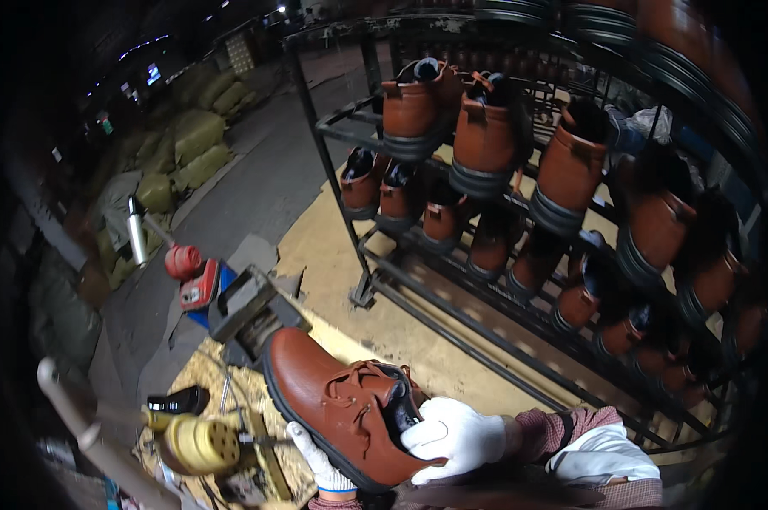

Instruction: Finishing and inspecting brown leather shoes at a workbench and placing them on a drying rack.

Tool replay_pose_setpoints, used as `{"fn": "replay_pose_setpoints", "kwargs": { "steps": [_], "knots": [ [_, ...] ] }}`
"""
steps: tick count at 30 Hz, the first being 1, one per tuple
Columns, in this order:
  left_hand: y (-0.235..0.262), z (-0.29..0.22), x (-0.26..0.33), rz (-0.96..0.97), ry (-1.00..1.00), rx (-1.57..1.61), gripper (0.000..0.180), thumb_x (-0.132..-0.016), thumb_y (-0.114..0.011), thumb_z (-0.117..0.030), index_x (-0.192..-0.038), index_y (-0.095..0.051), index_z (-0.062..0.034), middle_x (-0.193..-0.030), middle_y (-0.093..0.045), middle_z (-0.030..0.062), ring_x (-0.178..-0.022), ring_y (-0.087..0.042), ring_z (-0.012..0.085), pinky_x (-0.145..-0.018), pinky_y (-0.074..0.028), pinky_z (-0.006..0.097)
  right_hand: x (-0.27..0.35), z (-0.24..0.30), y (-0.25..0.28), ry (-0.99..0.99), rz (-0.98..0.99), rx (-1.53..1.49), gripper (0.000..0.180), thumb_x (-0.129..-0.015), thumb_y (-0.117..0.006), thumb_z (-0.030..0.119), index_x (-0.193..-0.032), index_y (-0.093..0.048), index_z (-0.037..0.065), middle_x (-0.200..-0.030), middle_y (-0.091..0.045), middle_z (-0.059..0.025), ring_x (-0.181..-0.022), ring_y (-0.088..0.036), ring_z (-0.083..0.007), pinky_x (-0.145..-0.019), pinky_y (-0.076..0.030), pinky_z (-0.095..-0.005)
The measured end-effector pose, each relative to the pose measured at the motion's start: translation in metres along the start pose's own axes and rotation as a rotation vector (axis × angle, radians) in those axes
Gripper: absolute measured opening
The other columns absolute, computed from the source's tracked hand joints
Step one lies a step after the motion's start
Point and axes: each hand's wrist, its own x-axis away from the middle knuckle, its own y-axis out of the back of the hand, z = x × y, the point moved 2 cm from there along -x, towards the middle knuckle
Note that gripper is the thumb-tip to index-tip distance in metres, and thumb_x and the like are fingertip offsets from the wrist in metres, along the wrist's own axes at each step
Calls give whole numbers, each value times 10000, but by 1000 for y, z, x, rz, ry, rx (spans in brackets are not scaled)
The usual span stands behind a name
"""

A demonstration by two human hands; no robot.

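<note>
A brown leather lace-up shoe (316,374) with a thick dark sole is held up in front of me, its toe to the upper left. My left hand (318,459), in a white glove, supports the sole's near side, with part of the hand hidden under the shoe. At the heel end, my right hand (460,438), also white-gloved, grips the collar, some fingertips out of sight in the opening. The brown laces (358,395) are tied across the tongue. Just beyond the toe is a grey metal machine part (252,310).
A black metal rack (477,336) with several rows of brown shoes (568,174) fills the right. On a worn board at the lower left are a yellow motor-like machine (199,444) and a black shoe-shaped piece (180,399). A red device (199,287) stands beyond; filled sacks (199,136) lie farther back.
</note>
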Motion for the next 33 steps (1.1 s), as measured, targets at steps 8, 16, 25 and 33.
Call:
{"fn": "replay_pose_setpoints", "kwargs": {
  "steps": [8, 16, 25, 33],
  "knots": [
    [-55, -47, -102, 290, -183, -14, 905, -983, -436, -743, -1633, -254, -139, -1620, -374, 120, -1468, -382, 326, -1251, -288, 509, -167, -25, 150, -240, 163, 20, 96, -841, -656, 185, -877, -653, 96, -719, -571, -113, -674, -602, -365, -638, -493, -515],
    [-161, -141, -110, 503, -39, -116, 888, -983, -435, -740, -1632, -242, -166, -1658, -305, 103, -1488, -357, 287, -1241, -306, 539, -306, 14, 297, -140, -389, 1086, 227, -732, -732, 293, -831, -681, 96, -789, -582, -79, -769, -586, -273, -707, -461, -444],
    [-238, -220, -100, 398, 205, -190, 652, -1015, -460, -634, -1440, -343, -153, -1411, -384, 83, -1275, -402, 257, -1075, -349, 483, -298, 35, 341, -540, -186, 1340, 678, -847, -666, 175, -1480, -479, 20, -1375, -592, -235, -955, -687, -267, -739, -549, -347],
    [-339, -187, -118, 548, 575, -409, 460, -1044, -482, -540, -1268, -434, -141, -1192, -454, 65, -1085, -443, 230, -928, -388, 433, 106, 189, 218, -1602, 226, 475, 359, -966, -577, 242, -1265, -700, 86, -1240, -716, -131, -1062, -710, -333, -941, -562, -474]
  ]
}}
